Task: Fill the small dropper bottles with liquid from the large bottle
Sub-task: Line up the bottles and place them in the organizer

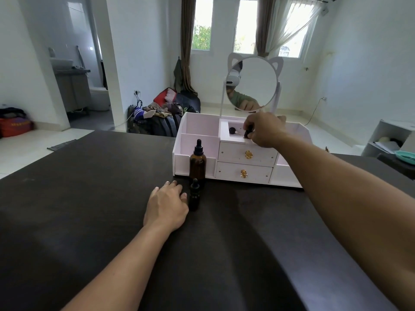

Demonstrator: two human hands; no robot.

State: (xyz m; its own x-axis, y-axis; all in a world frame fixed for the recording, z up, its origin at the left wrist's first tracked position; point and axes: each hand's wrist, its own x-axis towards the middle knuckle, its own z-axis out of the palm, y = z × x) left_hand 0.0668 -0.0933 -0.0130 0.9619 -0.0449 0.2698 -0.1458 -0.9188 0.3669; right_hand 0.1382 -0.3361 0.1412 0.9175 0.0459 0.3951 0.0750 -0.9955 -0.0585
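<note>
Right hand point(262, 130) reaching into the top compartment of the white organiser point(202, 151), fingers curled down around a small dark bottle point(247, 134) and pinching it near the cap; most of that bottle hidden behind the knuckles. Just left of it in the same compartment, another dark dropper piece point(233, 130) lying on its side. Left hand point(167, 206) resting flat on the dark table point(89, 198), fingers relaxed and holding nothing, fingertips touching or nearly touching a second small dropper bottle point(194, 197) standing upright. Directly behind that, the large amber bottle point(198, 161), upright with its dropper cap on, set against the organiser's front edge. Likely glass all round: rigid, smooth, light when small, prone to tipping on narrow bases and to breaking if knocked off. Best held around the body for carrying, at the ribbed cap for unscrewing; rubber bulbs soft and poor for lifting. Compartment walls tight around the right hand, so a straight upward lift looks safest. Cat-eared mirror point(252, 84) standing just behind the wrist, drawers point(247, 154) below. Broad open tabletop in front and to the left for setting bottles down; the table's far edge close behind the organiser.
</note>
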